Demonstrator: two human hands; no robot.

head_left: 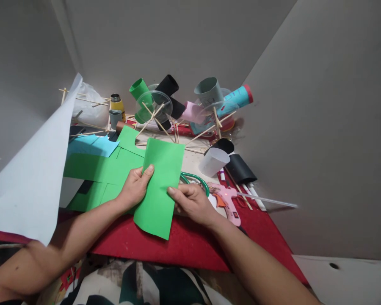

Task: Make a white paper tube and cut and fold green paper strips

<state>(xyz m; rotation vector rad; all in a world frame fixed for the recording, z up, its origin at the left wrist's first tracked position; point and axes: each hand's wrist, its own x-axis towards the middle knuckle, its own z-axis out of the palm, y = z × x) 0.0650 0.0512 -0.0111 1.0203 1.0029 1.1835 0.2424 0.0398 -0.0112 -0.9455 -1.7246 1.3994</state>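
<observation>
Both my hands hold one green paper sheet (pixel 160 186) above a red cloth (pixel 178 243). My left hand (pixel 133 186) pinches its left edge, thumb on top. My right hand (pixel 192 202) grips the right edge with the thumb across the paper. Under my right hand lie scissors with green handles (pixel 195 178). More green paper pieces (pixel 98 169) lie flat to the left, beside a light blue sheet (pixel 90 146).
A pink glue gun (pixel 228 201) lies right of my right hand. Paper tubes, white (pixel 213 162) and black (pixel 239 168), sit behind it. At the back stand stick frames with rolled paper cups (pixel 165 106). A large white sheet (pixel 34 169) rises at the left. Grey walls close in.
</observation>
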